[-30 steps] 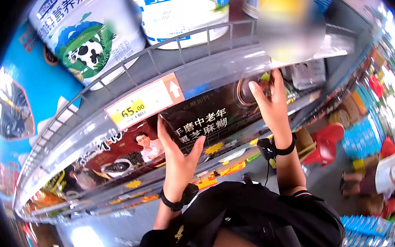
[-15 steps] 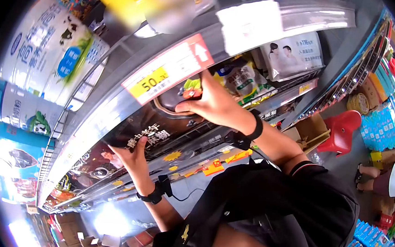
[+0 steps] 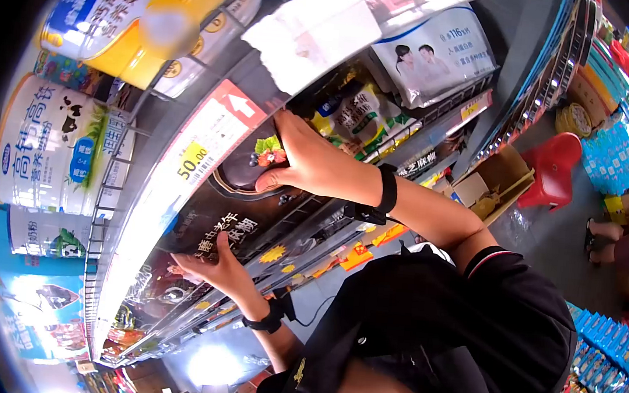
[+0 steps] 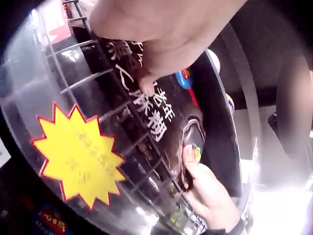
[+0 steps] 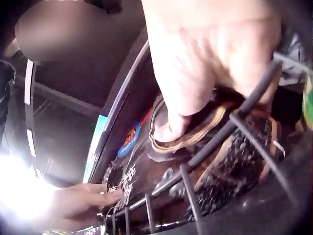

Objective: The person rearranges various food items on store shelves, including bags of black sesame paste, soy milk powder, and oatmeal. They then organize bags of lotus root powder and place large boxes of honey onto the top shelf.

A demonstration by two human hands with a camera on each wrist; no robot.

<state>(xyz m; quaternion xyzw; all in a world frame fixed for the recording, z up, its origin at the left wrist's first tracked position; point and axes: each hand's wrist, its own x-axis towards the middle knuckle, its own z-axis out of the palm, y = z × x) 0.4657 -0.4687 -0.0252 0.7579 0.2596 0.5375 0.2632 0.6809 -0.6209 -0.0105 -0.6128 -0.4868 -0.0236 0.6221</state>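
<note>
A dark printed bag (image 3: pixel 216 222) lies in the wire-fronted shelf, below a price strip reading 50.00. At its upper end, my right hand (image 3: pixel 321 160) grips it, thumb on the front near the bowl picture and fingers round the edge. My left hand (image 3: pixel 226 272) holds the lower end, its thumb beside the white lettering. The left wrist view shows the left thumb pressing on the bag (image 4: pixel 168 115), with the right hand (image 4: pixel 212 196) at the far end. In the right wrist view the right thumb rests over the bowl picture; the left hand (image 5: pixel 73 205) is lower left.
Milk powder tins (image 3: pixel 53 143) stand on the shelf above. Beside the dark bag are a green-and-yellow bag (image 3: pixel 361 115) and a white bag (image 3: pixel 436 58). The wire rail (image 4: pixel 132 105) runs along the shelf front. A red stool (image 3: pixel 551 171) and an open carton (image 3: pixel 496 185) are on the floor.
Both hands were spread apart over the shelf front one second ago; they now grip the bag's ends. Since half a second ago the view has turned and the right hand appears further left.
</note>
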